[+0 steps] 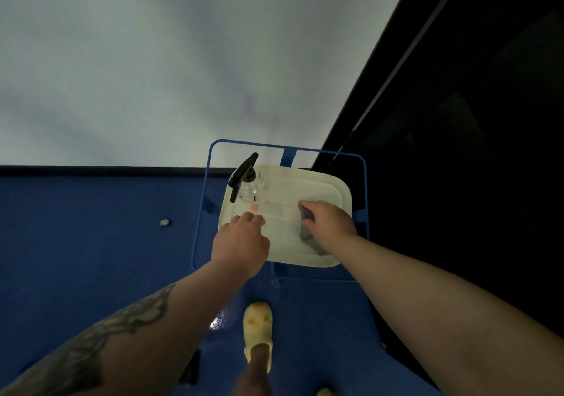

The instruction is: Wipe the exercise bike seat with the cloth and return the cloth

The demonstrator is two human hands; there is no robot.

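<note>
A grey cloth [306, 237] lies on the right side of a cream plastic tray [332, 191]. My right hand [328, 220] rests on top of the cloth, fingers curled over its far end. Over the tray's near left corner is my left hand [242, 244], its fingers bent loosely and nothing in it. A clear spray bottle [248, 182] with a black trigger head stands at the tray's far left corner. The exercise bike seat is out of view.
The tray sits on a blue wire-frame stand [210, 163] against a white wall. A dark panel [457, 121] fills the right side. The floor is blue, with a small round metal fitting [164, 222] at left. My foot in a yellow clog [258, 331] stands below the stand.
</note>
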